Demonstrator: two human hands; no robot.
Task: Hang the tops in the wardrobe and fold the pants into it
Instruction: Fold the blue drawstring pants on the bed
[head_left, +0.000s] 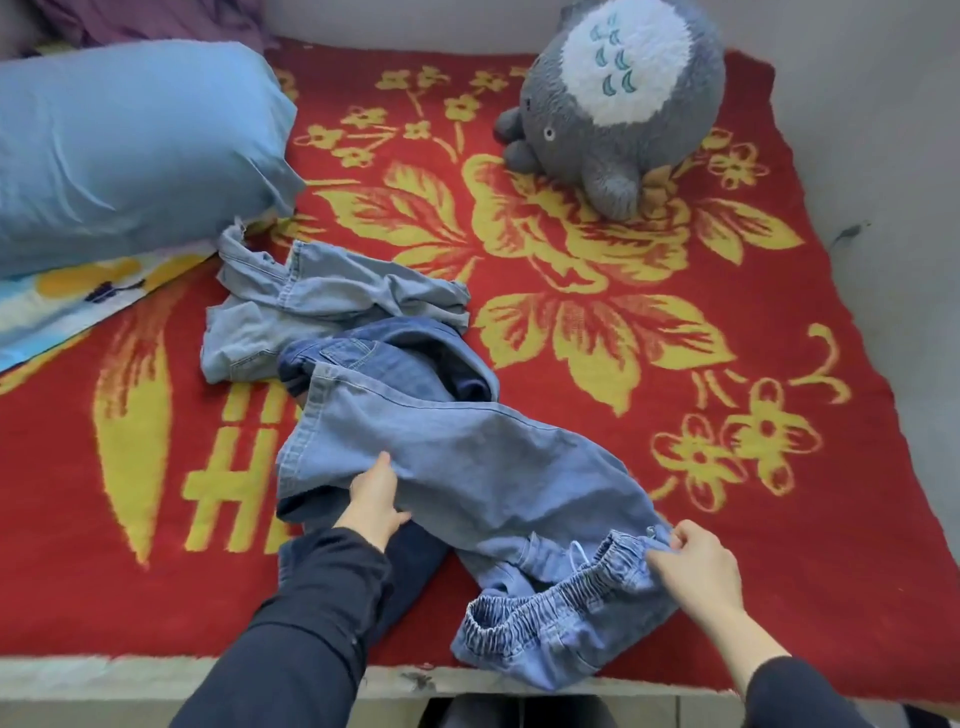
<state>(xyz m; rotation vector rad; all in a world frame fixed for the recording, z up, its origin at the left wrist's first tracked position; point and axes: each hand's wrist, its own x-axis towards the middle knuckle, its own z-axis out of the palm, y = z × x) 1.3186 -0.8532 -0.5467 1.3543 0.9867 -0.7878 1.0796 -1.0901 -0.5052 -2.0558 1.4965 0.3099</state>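
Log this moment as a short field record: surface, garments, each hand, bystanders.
surface: red floral blanket
held garment: light blue jeans, elastic waistband at the near edge
left hand: grips one leg of them
right hand: pinches the waistband
other denim: dark jeans and pale denim garment, bunched behind
bystanders: blue pillow far left, grey plush toy at the back

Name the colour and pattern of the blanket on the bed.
Blanket: red with yellow flowers; head view.

Your left arm (306, 618) stretches forward in a dark sleeve, and your left hand (375, 498) grips a fold of the jeans (467, 457), thumb on top. Your right hand (698, 569), further right and nearer you, pinches their waistband with curled fingers, wrist bare.
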